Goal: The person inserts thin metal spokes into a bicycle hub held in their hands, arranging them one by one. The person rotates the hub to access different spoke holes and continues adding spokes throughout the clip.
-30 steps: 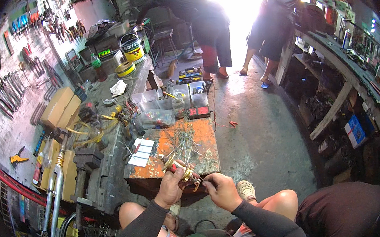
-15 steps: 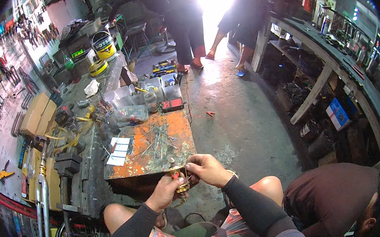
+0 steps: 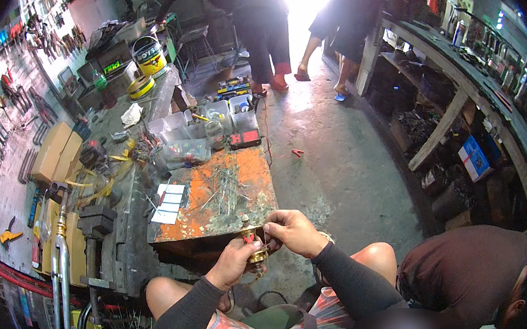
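Note:
Close to the front corner of a worn orange metal worktop, my left hand is closed around a small brass-coloured metal part. A bit of red shows beside its thumb. My right hand is pinched at the part's upper right side; what sits between thumb and fingertips looks thin and is too small to name. Several thin metal wires or rods lie scattered on the worktop beyond my hands. A white sheet with dark lines lies at its left, a thin red tool on it.
Clear plastic bins and a red box stand at the worktop's far end. A bench vise is at left. Someone in a dark shirt bends close on my right. Two people stand beyond. A long workbench runs along the right.
The view has shifted slightly, so most things sit a little further right. My left hand keeps its hold on the brass part, and my right fingers stay pinched beside it.

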Motion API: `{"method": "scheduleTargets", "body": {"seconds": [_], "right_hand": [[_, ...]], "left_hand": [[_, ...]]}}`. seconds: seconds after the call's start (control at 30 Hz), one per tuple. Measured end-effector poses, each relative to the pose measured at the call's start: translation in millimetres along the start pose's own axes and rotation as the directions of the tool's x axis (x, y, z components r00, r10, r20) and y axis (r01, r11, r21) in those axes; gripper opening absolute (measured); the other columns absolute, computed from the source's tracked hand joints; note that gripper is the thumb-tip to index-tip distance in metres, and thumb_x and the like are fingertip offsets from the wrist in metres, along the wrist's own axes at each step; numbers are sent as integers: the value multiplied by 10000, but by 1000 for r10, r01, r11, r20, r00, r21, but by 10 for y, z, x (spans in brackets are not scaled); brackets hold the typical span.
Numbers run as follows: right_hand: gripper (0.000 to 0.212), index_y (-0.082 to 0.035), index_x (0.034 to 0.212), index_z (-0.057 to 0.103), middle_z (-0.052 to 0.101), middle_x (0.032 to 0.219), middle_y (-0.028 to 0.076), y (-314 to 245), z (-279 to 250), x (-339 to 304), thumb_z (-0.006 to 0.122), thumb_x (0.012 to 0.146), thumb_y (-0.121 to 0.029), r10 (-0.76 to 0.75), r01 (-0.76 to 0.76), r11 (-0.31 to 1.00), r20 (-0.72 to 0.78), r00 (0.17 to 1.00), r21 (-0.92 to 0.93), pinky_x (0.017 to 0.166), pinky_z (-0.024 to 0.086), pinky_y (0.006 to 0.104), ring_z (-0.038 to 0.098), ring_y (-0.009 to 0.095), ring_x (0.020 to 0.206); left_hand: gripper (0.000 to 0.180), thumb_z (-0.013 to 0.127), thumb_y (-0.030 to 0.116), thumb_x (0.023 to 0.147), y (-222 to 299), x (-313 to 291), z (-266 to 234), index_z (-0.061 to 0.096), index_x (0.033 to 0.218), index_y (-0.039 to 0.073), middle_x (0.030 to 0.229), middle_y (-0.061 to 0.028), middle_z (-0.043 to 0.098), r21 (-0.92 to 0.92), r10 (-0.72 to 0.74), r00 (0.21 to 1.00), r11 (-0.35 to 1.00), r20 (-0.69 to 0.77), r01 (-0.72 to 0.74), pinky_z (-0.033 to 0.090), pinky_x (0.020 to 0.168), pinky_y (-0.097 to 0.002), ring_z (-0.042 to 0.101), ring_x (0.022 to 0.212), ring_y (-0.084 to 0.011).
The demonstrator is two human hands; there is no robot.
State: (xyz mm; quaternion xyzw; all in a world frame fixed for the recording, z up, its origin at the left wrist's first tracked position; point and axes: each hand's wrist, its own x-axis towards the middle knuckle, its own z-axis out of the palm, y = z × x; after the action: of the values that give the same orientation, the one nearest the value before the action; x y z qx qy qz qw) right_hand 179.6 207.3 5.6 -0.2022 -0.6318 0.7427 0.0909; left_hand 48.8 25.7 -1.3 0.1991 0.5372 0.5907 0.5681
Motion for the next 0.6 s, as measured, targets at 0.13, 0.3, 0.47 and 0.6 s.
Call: {"method": "scheduleTargets", "body": {"seconds": [0.13, 0.3, 0.47, 0.6], "right_hand": [[204, 30, 1105, 738, 742, 840, 46, 95, 78, 43, 660, 1075, -156, -8, 3, 1000, -220, 975, -21, 601, 575, 300, 701, 113, 679], [214, 50, 1036, 708, 734, 811, 90, 161, 112, 45, 650, 1056, -155, -132, 73, 979, -319, 939, -190, 610, 578, 347, 702, 150, 660], [172, 48, 1026, 688, 698, 800, 64, 40, 137, 88, 628, 1052, -111, -187, 95, 964, -374, 908, -250, 587, 566, 319, 672, 123, 660], [191, 55, 1045, 688, 722, 814, 209, 126, 155, 189, 652, 1026, -132, -483, 268, 849, -461, 744, -456, 688, 570, 431, 726, 271, 691]], "left_hand": [[295, 632, 243, 1074, 12, 36, -44, 650, 1199, -24, 999, -116, 726, 248, -20, 999, 969, 25, 13, 633, 709, -385, 736, 797, -220], [374, 641, 251, 1025, 240, -10, 119, 695, 1252, -41, 1013, -164, 772, 616, 179, 984, 772, 28, -158, 621, 760, -407, 778, 878, -235], [481, 675, 341, 988, 208, -14, 106, 676, 1283, -39, 1113, -305, 761, 726, 220, 975, 675, -29, -131, 577, 972, -504, 738, 1108, -483], [483, 699, 345, 985, 212, -61, 138, 680, 1262, -50, 1097, -336, 755, 792, 252, 967, 599, -47, -118, 586, 960, -526, 728, 1106, -515]]}}
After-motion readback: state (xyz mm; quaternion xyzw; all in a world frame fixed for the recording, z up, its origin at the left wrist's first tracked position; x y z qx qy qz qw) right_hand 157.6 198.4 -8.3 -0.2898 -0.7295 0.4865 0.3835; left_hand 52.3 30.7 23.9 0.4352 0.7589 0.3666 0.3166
